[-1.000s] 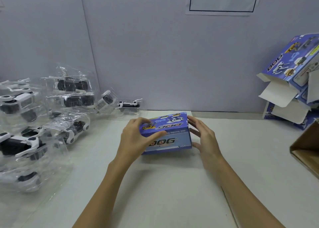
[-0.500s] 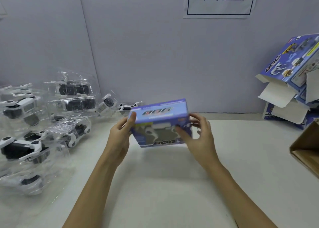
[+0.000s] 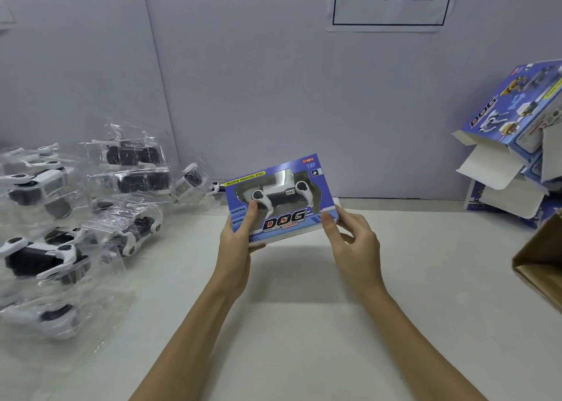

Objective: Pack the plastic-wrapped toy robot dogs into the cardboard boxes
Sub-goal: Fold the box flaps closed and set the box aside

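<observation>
Both hands, left (image 3: pixel 240 233) and right (image 3: pixel 352 236), grip boxed dog (image 3: pixel 281 198) above worktop (image 3: pixel 304 324), wrapped dogs (image 3: pixel 76 212) left of it.

Brown carton (image 3: pixel 541 267) (right) cut off.

Held blue window box (image 3: pixel 281 200): front face read "DOG" in large red-and-black letters, "FUNNY MOVING DOG" on a yellow strip at upper left, "LIGHTING" and a cut-off "MOVIN" down the left edge, "TOP" at upper right. Small red tag above "TOP" was illegible. Open blue boxes (image 3: pixel 514 105) at right: "DOG" on side. White wall sign (image 3: pixel 392 2): two large Chinese characters, "衣品", top cropped.
</observation>
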A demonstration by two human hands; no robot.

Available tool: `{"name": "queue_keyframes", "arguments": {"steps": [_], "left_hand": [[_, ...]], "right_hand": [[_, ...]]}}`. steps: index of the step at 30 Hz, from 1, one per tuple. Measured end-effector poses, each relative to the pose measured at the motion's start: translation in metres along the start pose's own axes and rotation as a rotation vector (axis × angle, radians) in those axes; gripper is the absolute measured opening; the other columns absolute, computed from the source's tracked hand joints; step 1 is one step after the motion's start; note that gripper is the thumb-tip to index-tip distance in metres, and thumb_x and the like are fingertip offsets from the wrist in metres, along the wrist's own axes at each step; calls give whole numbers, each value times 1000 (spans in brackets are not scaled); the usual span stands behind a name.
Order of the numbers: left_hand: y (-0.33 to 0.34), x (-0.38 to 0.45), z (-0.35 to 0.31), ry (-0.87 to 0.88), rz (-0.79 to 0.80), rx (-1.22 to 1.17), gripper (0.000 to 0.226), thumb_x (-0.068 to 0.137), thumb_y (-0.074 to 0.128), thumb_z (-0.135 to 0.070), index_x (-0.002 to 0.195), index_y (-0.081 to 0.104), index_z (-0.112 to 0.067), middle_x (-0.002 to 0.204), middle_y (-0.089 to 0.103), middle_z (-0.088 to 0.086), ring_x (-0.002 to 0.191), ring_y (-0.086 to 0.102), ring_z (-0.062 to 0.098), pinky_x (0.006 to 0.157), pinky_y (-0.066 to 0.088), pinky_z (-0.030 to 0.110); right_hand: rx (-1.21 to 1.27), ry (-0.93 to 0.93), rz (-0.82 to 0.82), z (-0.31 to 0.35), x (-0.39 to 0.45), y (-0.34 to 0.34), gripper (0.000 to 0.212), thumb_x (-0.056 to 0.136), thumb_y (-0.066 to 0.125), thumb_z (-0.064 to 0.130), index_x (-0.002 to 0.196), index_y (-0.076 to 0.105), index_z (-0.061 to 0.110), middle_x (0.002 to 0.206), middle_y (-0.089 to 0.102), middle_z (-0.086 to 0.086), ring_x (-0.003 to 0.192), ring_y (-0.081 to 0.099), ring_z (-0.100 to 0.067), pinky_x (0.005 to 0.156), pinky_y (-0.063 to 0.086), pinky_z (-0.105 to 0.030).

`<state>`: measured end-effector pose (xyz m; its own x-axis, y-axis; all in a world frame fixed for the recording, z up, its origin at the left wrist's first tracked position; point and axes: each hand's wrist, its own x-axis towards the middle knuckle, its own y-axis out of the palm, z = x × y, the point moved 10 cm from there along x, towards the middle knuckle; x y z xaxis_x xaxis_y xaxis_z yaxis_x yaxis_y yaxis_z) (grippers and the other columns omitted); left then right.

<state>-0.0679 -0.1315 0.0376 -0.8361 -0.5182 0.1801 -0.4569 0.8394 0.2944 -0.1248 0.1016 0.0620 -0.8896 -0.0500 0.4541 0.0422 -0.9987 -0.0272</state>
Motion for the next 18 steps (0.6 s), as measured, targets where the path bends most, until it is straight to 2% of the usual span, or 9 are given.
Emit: {"name": "queue_keyframes", "arguments": {"steps": [3,5,7,9,11,14,16,18], "left_hand": [[-3,1,0,4,-10,-14,53,95,62,-51,138,61,-20,122,76,4,104,75,22,78,55,31],[-5,1,-1,3,-16,-37,55,92,64,-51,135,63,-17,119,77,6,96,76,20,71,57,27],[-7,1,-1,-11,2,-56,55,90,66,-50,133,65,-16,118,77,10,91,77,20,66,58,24],[-11,3,0,-37,21,-61,50,95,65,-47,134,66,-15,121,76,13,92,76,21,67,58,25],[-16,6,0,-41,20,-74,45,99,63,-41,134,66,-14,122,75,14,92,76,22,66,57,25],[-18,7,-1,-32,10,-101,42,100,62,-41,132,68,-14,120,76,12,92,75,21,69,56,27],[-11,5,3,-81,36,-168,40,100,60,-47,128,70,-20,118,76,8,95,73,21,77,55,32],[-3,2,4,-116,46,-240,40,99,58,-52,125,70,-24,115,76,6,94,72,21,80,55,34]], "right_hand": [[-24,-7,6,-1,2,-1,29,98,69,39,119,76,21,113,71,14,108,70,-7,89,54,-20],[26,28,55,-8,5,2,20,98,71,35,113,79,24,112,70,9,105,71,-5,88,53,-18],[80,81,107,-15,6,7,18,97,72,33,110,81,25,116,68,2,108,70,-10,92,53,-21],[169,138,137,-23,6,11,22,95,73,32,111,81,19,126,68,-3,111,71,-15,99,56,-31],[290,202,155,-28,3,16,26,90,76,33,109,79,15,134,66,-8,108,73,-16,100,59,-38],[429,242,221,-27,0,25,47,86,77,37,123,74,7,127,73,-10,110,71,-14,111,52,-44],[508,173,254,-14,0,29,39,94,76,28,131,72,15,130,73,-4,121,68,-16,112,50,-37],[491,63,263,0,0,29,42,96,71,21,137,68,26,132,72,3,123,67,-14,106,52,-29]]}}
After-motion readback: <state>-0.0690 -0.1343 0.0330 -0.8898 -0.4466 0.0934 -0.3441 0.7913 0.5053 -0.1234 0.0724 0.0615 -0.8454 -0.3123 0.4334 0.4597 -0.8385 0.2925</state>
